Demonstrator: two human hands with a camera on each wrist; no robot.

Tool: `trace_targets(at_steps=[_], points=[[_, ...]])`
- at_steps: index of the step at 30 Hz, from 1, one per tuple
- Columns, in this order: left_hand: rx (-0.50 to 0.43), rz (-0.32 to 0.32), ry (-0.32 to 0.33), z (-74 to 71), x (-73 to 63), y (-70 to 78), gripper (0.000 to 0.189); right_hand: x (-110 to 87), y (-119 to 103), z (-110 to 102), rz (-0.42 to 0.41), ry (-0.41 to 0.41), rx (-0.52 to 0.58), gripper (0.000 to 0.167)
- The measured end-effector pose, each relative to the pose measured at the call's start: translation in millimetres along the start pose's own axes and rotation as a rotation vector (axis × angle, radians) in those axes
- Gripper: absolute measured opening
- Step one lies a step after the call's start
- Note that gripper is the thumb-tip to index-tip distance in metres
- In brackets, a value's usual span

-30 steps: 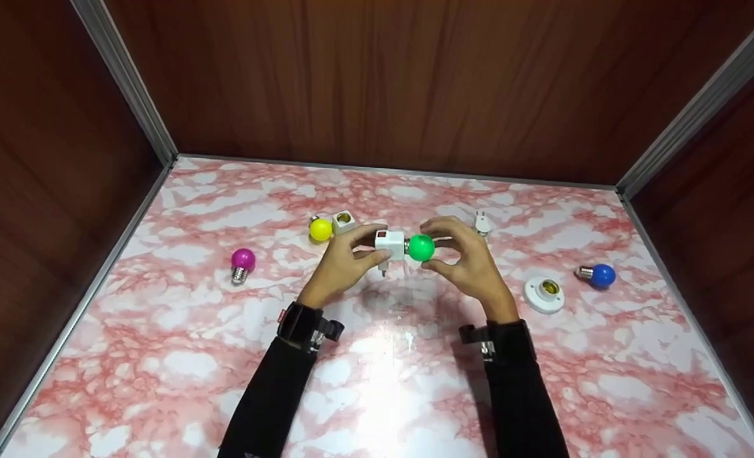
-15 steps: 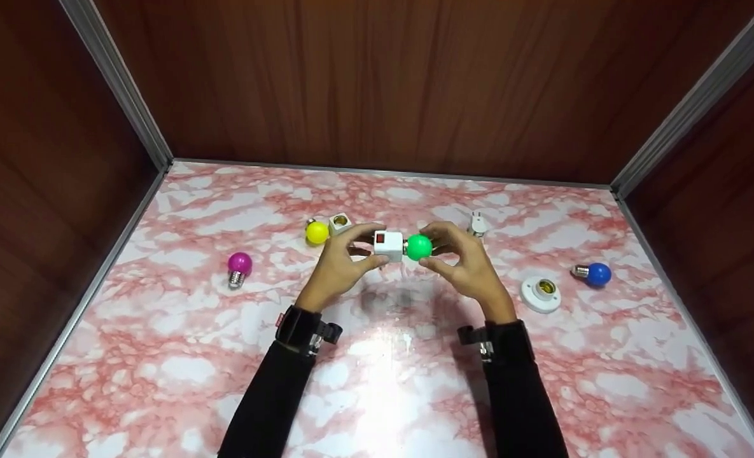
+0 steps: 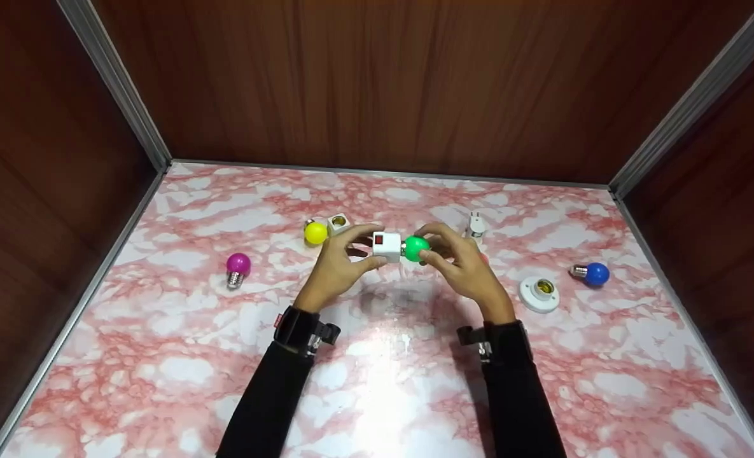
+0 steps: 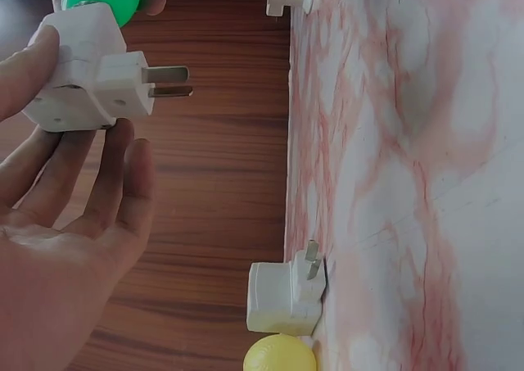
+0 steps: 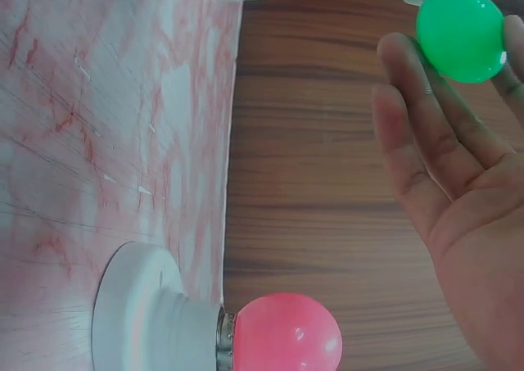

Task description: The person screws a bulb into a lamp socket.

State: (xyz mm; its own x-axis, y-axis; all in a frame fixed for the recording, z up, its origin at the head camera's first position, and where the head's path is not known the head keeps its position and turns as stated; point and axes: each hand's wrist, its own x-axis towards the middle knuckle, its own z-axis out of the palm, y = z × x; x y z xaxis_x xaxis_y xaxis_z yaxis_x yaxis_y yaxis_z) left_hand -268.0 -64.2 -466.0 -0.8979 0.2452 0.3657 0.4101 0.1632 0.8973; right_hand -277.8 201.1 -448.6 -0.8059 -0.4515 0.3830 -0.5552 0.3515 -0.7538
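My left hand [image 3: 335, 270] grips a white plug-in lamp socket [image 3: 387, 248] with a red switch, held up above the table. Two flat metal prongs [image 4: 169, 83] stick out of the socket in the left wrist view. A green bulb [image 3: 416, 249] sits at the socket's mouth, with a bit of its metal screw base showing between them. My right hand [image 3: 462, 270] pinches this bulb's globe between thumb and fingers. In the right wrist view, the two nearest fingers [image 5: 401, 133] of that hand stretch out beside the globe.
A yellow bulb [image 3: 315, 233] and another white socket [image 3: 338, 223] lie behind my left hand, a magenta bulb [image 3: 238, 264] further left. On the right are a round lampholder [image 3: 539, 294], a blue bulb [image 3: 596, 274] and a white plug [image 3: 476, 226]. A pink bulb [image 5: 286, 334] stands in a white base.
The socket has tilted, so its red switch faces up more and its prongs no longer show in the head view. My right thumb and fingers have shifted round the green bulb.
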Motion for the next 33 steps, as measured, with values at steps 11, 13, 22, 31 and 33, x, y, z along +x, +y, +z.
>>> trace_targets(at_steps=[11, 13, 22, 31, 33], points=[[0.033, -0.042, -0.024, -0.2, -0.2, 2.8, 0.052, 1.6, -0.6, 0.2, -0.018, 0.022, -0.044, 0.051], [0.044, -0.044, -0.031, -0.2, 0.1, 3.6, 0.052, 1.7, -0.2, 0.3, -0.038, 0.037, -0.024, 0.052], [0.042, -0.057, -0.046, 0.4, 0.5, 3.8, 0.051, -0.6, 2.3, 1.3, -0.132, 0.109, 0.05, 0.053], [0.035, -0.023, -0.037, 1.0, -0.1, 2.3, 0.054, -1.2, 1.7, 0.6, -0.101, 0.107, 0.007, 0.049], [0.026, -0.025, -0.033, 0.9, -0.1, 2.3, 0.055, -1.2, 0.9, 0.3, -0.082, 0.1, -0.005, 0.049]])
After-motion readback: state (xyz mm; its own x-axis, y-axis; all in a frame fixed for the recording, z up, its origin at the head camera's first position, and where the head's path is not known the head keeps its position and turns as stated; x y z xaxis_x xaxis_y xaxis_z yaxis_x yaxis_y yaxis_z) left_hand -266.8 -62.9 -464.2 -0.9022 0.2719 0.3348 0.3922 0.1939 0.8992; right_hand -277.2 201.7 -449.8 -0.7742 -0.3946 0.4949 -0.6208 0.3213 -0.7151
